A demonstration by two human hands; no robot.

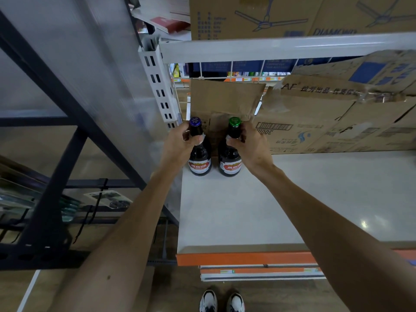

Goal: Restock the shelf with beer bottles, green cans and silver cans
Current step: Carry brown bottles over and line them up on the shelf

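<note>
Gripping a dark beer bottle by the neck in each of your hands, you have both standing upright on the pale shelf (292,199), at its back left corner. Your left hand (180,143) is wrapped around the neck of the blue-capped bottle (199,158), just beside the white slotted upright (157,86). Your right hand (249,143) is closed around the neck of the green-capped bottle (229,161). The two bottles stand side by side, near each other but apart (their red and white labels face you). Behind them a torn cardboard box (315,122) sits against the wire back, its loose flap (225,97) hanging above the caps. Your white shoes (221,300) show below the orange shelf edge (243,258).
</note>
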